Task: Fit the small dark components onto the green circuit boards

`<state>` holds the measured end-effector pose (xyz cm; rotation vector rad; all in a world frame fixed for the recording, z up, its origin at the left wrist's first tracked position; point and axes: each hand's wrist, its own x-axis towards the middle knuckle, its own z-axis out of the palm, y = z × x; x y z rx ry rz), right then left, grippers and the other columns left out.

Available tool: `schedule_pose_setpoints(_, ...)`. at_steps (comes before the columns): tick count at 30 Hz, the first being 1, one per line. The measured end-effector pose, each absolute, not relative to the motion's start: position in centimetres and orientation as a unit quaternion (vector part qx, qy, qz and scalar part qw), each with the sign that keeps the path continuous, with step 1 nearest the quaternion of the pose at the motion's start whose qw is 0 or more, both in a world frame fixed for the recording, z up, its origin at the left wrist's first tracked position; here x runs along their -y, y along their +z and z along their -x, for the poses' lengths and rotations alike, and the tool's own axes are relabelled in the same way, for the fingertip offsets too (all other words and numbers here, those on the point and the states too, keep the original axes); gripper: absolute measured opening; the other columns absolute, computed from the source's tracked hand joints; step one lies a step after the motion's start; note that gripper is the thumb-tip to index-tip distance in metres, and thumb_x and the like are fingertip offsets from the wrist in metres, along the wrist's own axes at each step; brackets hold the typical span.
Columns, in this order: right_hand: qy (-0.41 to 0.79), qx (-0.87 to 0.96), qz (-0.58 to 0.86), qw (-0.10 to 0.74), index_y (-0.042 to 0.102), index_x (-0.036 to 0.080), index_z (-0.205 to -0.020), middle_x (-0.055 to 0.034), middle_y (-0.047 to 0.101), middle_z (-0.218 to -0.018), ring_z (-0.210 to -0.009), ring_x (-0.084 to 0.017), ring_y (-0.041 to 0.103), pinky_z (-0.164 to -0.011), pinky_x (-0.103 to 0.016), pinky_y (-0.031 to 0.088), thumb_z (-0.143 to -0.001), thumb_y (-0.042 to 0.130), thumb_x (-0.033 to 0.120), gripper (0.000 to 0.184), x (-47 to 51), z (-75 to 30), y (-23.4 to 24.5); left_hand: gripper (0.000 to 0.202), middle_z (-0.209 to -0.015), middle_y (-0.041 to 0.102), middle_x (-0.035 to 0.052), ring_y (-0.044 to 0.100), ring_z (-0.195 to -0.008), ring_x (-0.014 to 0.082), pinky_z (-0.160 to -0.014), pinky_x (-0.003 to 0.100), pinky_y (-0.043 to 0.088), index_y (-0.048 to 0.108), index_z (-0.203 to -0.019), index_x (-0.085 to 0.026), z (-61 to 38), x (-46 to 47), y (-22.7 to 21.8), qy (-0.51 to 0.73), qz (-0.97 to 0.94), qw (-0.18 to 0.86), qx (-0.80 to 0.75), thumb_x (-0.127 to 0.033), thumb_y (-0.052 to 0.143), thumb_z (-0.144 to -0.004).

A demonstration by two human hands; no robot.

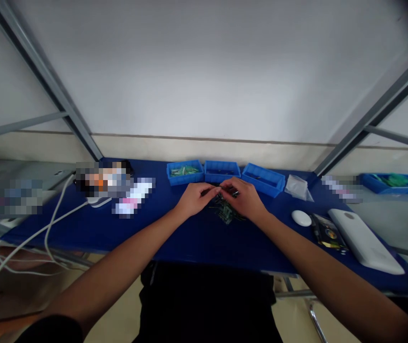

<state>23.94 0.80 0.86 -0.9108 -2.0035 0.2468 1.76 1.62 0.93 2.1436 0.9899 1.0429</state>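
Observation:
My left hand [194, 198] and my right hand [242, 198] meet over the middle of the table, fingertips pinched together. Whatever small piece they hold between them is too small and hidden to name. Right below the fingers lies a pile of small green pieces like circuit boards [225, 213], partly covered by my right hand. Just behind the hands, three blue bins stand in a row. Green and whitish pieces fill the left bin [185, 180]. A few small dark bits show in the middle bin [221, 177] and the right bin [263, 187].
On the right lie a clear plastic bag [296, 187], a white rounded case [301, 218], a black packet [327, 232] and a long white device [365, 241]. White cables [52, 224] cross the left side, near blurred items. Metal posts [78, 133] frame the blue table [189, 243].

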Motion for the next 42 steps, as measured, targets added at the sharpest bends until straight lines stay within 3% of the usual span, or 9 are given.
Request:
schedule_pose_setpoints(8, 0.103, 0.833, 0.34, 0.423, 0.071, 0.025, -0.105, -0.0058, 0.073, -0.101, -0.078, -0.019, 0.071, -0.072, -0.034, 0.061, -0.099, 0.068, 0.023, 0.008, -1.3, -24.1, 0.2, 0.024, -0.116, 0.084, 0.0043, 0.08, -0.103, 0.0242, -0.091, 0.033, 0.059, 0.083, -0.117, -0.024, -1.6, -2.4, 0.4, 0.409, -0.792, 0.287, -0.351, -0.035, 0.068, -0.101)
schedule_pose_setpoints(18, 0.098, 0.804, 0.379, 0.447, 0.072, 0.025, -0.107, -0.0066, 0.073, -0.098, -0.079, -0.02, 0.069, -0.072, -0.036, 0.06, -0.101, 0.067, 0.029, 0.009, -1.0, -24.0, 0.9, 0.021, -0.109, 0.082, 0.0079, 0.077, -0.089, 0.0201, -0.078, 0.031, 0.06, 0.084, -0.113, -0.023, -1.5, -3.2, -0.5, 0.447, -0.777, 0.288, -0.338, -0.032, 0.072, -0.098)
schedule_pose_setpoints(29, 0.121, 0.811, 0.37, 0.436, 0.067, 0.024, -0.102, -0.0031, 0.076, -0.094, -0.076, -0.018, 0.072, -0.07, -0.032, 0.059, -0.096, 0.07, 0.024, 0.007, -1.1, -23.8, 0.1, 0.02, -0.114, 0.081, 0.0089, 0.078, -0.099, 0.0221, -0.088, 0.035, 0.062, 0.084, -0.111, -0.024, -1.5, -2.8, -0.1, 0.439, -0.783, 0.297, -0.325, -0.034, 0.071, -0.1)
schedule_pose_setpoints(35, 0.14, 0.805, 0.378, 0.434, 0.063, 0.025, -0.124, -0.0015, 0.074, -0.093, -0.075, -0.018, 0.071, -0.071, -0.031, 0.059, -0.093, 0.068, 0.019, 0.032, -1.3, -23.8, -0.3, 0.039, -0.113, 0.083, 0.0078, 0.08, -0.103, 0.0233, -0.099, 0.039, 0.061, 0.072, -0.132, -0.021, -1.8, -2.7, -0.2, 0.445, -0.739, 0.388, -0.325, -0.034, 0.076, -0.096)
schedule_pose_setpoints(42, 0.09, 0.824, 0.361, 0.426, 0.071, 0.025, -0.114, -0.0044, 0.071, -0.094, -0.073, -0.018, 0.067, -0.07, -0.034, 0.057, -0.099, 0.063, 0.019, 0.019, -0.9, -23.6, 0.6, 0.056, -0.12, 0.082, 0.0106, 0.079, -0.11, 0.0246, -0.107, 0.046, 0.059, 0.061, -0.146, -0.021, -1.7, -3.1, -1.1, 0.459, -0.706, 0.441, -0.31, -0.031, 0.078, -0.094)
